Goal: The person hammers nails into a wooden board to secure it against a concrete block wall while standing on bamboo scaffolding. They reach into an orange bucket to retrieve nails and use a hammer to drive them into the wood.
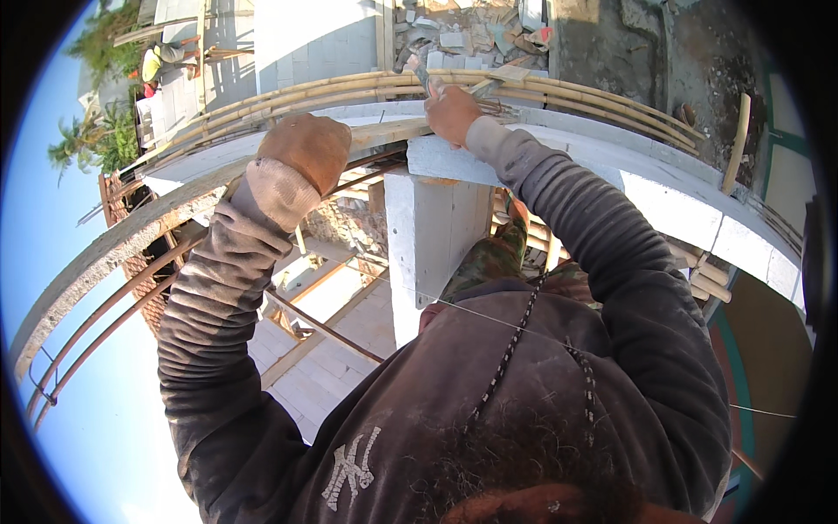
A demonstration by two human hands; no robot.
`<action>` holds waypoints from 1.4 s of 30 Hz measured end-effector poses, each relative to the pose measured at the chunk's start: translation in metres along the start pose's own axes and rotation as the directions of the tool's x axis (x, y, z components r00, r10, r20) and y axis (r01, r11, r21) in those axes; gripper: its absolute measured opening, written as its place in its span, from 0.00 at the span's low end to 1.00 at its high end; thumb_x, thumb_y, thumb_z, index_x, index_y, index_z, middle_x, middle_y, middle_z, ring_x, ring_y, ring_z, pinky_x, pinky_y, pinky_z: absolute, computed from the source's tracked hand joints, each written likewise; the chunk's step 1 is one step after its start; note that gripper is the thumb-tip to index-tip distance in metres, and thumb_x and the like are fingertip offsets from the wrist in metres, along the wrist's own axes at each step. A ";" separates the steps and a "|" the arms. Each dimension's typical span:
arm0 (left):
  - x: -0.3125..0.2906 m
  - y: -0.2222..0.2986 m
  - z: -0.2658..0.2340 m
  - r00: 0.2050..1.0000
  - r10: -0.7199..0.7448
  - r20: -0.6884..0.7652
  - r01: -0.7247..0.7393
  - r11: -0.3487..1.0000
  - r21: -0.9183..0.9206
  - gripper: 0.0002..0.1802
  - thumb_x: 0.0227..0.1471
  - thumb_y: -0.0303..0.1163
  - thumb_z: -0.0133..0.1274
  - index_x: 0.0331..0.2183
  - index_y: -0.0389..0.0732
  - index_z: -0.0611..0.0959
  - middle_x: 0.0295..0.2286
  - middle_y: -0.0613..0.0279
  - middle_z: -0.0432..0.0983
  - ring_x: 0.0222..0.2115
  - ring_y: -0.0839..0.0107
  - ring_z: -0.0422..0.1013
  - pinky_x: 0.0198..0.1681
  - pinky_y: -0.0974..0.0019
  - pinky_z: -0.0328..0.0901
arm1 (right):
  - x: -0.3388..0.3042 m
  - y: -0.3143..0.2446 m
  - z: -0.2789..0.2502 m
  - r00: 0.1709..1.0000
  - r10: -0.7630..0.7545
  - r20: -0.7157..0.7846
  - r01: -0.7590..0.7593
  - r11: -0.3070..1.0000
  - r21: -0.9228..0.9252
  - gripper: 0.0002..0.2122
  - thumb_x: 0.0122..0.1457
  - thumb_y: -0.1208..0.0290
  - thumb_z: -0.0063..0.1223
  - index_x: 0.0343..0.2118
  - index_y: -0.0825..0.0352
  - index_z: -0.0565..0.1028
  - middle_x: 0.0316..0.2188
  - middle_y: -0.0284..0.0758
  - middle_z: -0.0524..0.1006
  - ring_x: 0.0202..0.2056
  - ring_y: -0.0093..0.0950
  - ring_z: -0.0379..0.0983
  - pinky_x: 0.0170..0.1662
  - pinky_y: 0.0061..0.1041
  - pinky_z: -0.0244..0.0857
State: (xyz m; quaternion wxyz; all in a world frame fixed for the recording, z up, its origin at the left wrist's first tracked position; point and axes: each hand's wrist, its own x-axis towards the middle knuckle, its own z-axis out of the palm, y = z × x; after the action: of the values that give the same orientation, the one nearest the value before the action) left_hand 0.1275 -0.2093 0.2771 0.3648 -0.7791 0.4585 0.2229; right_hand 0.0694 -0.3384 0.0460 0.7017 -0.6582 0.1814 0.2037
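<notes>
Sweatshirt [524, 384] cloth fills the lower centre of the frame, nearest the camera, with both sleeves reaching to the upper centre. Work location: the tool [422, 75] is at upper centre; its head is too small to identify. The right hand [451, 115] is closed around it. The board [390, 133] lies directly below and left, curving toward the left rim. The left hand [305, 150] is curled at the board; its fingertips are hidden, so whether it pinches the board or only rests there cannot be told.

Step in hand, by judgement: using the tool near the board's end while the left hand steadies the work. The next move calls for a stable board, a firm grip and fingers kept clear of the tool.

Adjacent: the white block [449, 163] sits just below the right hand, above the white pillar [432, 249].

Obstructions: bamboo [358, 82] crosses the upper frame close to the tool and may limit its travel. The string [761, 410] runs from the centre toward the right rim, across the person's front.

Beyond: rubble [476, 39] lies at top centre; a co-worker [161, 61] is at upper left, well apart.
</notes>
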 end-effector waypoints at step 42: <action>-0.012 0.005 0.000 1.000 -0.012 0.022 0.012 1.000 0.014 0.04 0.47 0.27 0.56 0.29 0.39 0.83 0.28 0.50 0.81 0.33 0.51 0.79 0.40 0.54 0.74 | -0.002 -0.017 -0.007 0.992 -0.062 0.107 0.077 0.988 -0.136 0.13 0.63 0.71 0.47 0.39 0.77 0.78 0.21 0.41 0.78 0.18 0.34 0.76 0.18 0.33 0.70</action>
State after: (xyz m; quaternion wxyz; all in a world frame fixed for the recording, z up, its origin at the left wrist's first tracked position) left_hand 0.1171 -0.2039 0.2833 0.3766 -0.7767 0.4513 0.2263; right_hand 0.0763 -0.3463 0.0611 0.6691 -0.7002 0.1075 0.2247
